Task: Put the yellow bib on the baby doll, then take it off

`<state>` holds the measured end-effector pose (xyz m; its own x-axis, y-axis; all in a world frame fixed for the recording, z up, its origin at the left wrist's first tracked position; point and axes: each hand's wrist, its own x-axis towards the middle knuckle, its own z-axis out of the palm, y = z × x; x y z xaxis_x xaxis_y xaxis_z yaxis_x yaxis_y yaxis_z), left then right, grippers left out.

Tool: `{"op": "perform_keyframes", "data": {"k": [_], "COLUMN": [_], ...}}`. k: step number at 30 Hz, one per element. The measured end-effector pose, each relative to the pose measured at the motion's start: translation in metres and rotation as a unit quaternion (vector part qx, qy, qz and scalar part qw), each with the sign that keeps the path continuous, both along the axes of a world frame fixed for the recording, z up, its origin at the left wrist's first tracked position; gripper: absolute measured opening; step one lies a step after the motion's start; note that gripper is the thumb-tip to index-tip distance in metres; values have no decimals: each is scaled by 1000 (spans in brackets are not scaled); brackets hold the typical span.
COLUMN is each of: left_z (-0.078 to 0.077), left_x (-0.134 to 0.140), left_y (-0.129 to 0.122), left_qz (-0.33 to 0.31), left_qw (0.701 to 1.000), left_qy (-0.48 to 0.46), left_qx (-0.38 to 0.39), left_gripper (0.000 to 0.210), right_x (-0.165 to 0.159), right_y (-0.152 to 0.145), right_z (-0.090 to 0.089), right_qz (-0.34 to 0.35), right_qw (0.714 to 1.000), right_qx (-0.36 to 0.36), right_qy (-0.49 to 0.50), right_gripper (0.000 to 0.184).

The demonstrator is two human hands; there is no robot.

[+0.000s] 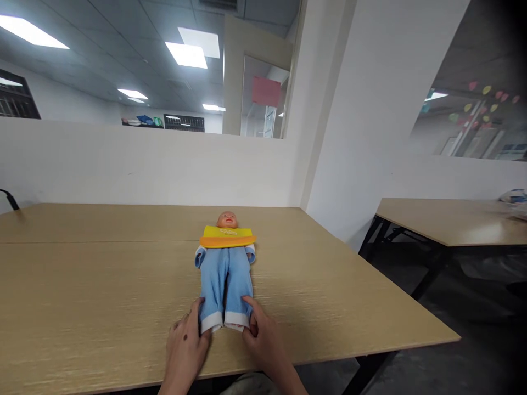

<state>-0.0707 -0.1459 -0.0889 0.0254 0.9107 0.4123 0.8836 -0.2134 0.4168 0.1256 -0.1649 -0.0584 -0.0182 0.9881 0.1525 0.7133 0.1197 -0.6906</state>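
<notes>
A baby doll (227, 220) lies on its back on the wooden table, head toward the wall and legs toward me. Across its chest is a yellow bib (228, 232) with an orange catch pocket along the lower edge. The doll wears light blue trousers (214, 274) with white cuffs, and its blue-and-white sleeves show at either side. My left hand (187, 340) grips the outer edge of the left trouser leg near the cuff. At the other cuff, my right hand (265, 336) has thumb and forefinger closed on the trouser leg. The doll's feet are not visible.
The wooden table (102, 296) runs up to a white wall (164, 164) with a window above it. A second table (444, 219) stands to the right beyond a gap, with a plastic bag (516, 203) on it. A black cable (10, 200) sits at the far left.
</notes>
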Motion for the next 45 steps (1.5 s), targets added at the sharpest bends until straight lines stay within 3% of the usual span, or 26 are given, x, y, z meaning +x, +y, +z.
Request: {"op": "perform_keyframes", "data": {"k": [8, 13, 19, 24, 26, 29, 32, 37, 42, 45], "left_z": [7, 3, 4, 18, 28, 45, 58, 65, 70, 71], "left_x": [2, -3, -12, -23, -28, -32, -34, -37, -39, -33], "left_y": [-7, -10, -16, -18, -12, 13, 54, 133, 204, 242], "left_qz": [14, -2, -2, -113, -125, -91, -41, -5, 29, 35], "left_qw": [998, 995, 985, 946, 927, 898, 868, 815, 821, 800], "left_qy": [-55, -98, -168, -291, -341, -418, -488, -576, -566, -590], "left_qx": [-17, -6, -35, -84, -93, -100, -80, -63, -74, -99], "left_gripper": [45, 42, 42, 53, 52, 48, 39, 29, 26, 25], "right_x": [1, 4, 13, 38, 51, 69, 81, 86, 78, 72], "right_y": [-1, 1, -5, 0, 12, 45, 91, 172, 241, 273], "right_z": [2, -4, -10, 5, 11, 16, 15, 13, 11, 10], "right_qz": [-1, 8, 53, 58, 53, 24, 16, -55, -76, -56], "right_qw": [1000, 1000, 988, 967, 961, 946, 918, 890, 880, 884], "right_qx": [15, 22, 47, -10, -41, -78, -102, -65, -35, -25], "right_qy": [3, 21, 140, 247, 269, 314, 382, 447, 468, 464], "right_gripper": [67, 64, 54, 36, 33, 30, 28, 16, 13, 18]}}
